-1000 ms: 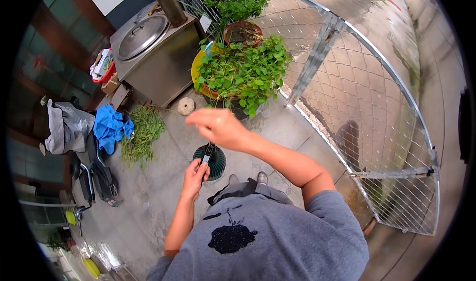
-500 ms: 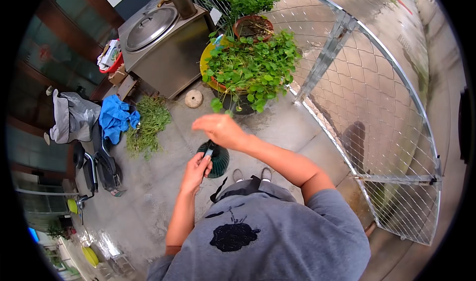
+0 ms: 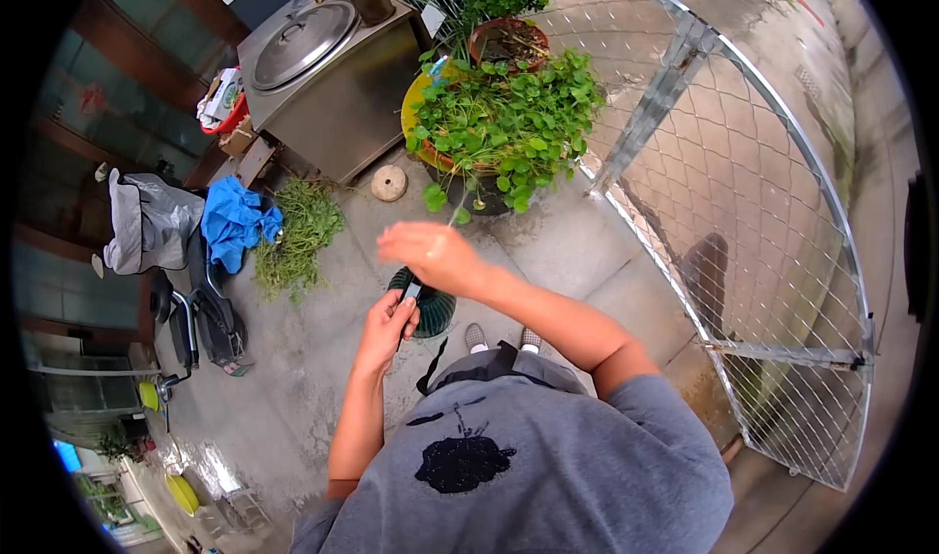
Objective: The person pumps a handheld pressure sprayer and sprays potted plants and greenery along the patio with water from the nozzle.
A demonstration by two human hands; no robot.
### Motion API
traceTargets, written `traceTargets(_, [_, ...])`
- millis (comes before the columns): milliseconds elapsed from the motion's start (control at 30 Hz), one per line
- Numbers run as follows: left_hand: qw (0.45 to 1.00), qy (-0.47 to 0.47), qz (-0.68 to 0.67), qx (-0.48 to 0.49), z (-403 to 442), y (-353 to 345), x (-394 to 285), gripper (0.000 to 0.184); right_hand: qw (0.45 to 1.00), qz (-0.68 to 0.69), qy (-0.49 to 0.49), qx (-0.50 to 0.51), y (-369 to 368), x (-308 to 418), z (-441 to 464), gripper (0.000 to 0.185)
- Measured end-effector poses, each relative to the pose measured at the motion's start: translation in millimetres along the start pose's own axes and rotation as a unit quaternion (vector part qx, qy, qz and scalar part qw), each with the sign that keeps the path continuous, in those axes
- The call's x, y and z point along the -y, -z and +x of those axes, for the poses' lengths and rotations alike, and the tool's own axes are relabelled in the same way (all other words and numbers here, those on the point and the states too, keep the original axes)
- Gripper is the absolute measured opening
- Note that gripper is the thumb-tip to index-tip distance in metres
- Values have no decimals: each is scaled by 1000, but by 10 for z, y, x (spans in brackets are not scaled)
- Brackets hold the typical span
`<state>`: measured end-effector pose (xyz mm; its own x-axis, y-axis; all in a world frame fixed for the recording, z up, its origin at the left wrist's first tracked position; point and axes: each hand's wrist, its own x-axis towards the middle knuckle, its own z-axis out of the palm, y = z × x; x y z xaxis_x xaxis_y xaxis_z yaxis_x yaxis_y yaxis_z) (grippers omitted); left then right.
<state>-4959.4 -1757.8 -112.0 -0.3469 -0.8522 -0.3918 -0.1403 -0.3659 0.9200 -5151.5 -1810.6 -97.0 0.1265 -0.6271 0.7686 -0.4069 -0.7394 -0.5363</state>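
Observation:
My left hand [image 3: 385, 330] grips a small dark device with a light grey face [image 3: 414, 290], held between thumb and fingers. Just above it is my right hand [image 3: 430, 252], palm down, its fingers stretched to the left and slightly blurred; nothing shows in it. Beneath both hands, a round dark green ribbed object [image 3: 436, 313] stands on the floor, partly hidden by them. A thin strand seems to run up from my right hand towards the plants.
A leafy plant [image 3: 518, 124] in a yellow-rimmed pot stands ahead, beside a steel stove [image 3: 337, 114]. A round stone [image 3: 389, 183], cut greens [image 3: 296, 238] and a blue cloth [image 3: 235, 223] lie on the floor. Wire fence [image 3: 753, 192] stands at right, a scooter [image 3: 201, 310] at left.
The view has shifted, so the floor things sit a little further right and higher. My right hand stays above the device with small movements; my left hand keeps its hold.

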Motion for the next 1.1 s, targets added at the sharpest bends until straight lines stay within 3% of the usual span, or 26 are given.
traceTargets(67, [1000, 8, 9, -3, -6, 18, 84, 16, 998, -34, 29, -54, 297, 78, 349, 25])
traceTargets(233, [999, 21, 12, -30, 43, -80, 70, 17, 998, -46, -18, -49, 39, 75, 68, 31])
traceTargets(367, [999, 21, 35, -22, 4, -78, -33, 18, 997, -3, -70, 22, -246, -43, -407, 30])
traceTargets(467, [999, 22, 28, -4, -48, -46, -35, 19, 999, 11, -19, 31, -216, -55, -337, 25])
traceTargets(667, [999, 25, 23, 16, 1, 25, 23, 20, 998, -33, 10, -61, 355, 140, 375, 23])
traceTargets(800, [998, 21, 63, -7, 55, -60, 4, 19, 993, -77, -29, -88, 66, 51, -41, 31])
traceTargets(933, [996, 25, 87, 2, 35, -103, -36, 18, 995, -42, -64, -58, -141, 71, -428, 34])
traceTargets(1100, [998, 19, 38, 42, 40, -42, -121, 16, 998, -54, 0, 7, -9, 5, -299, 27])
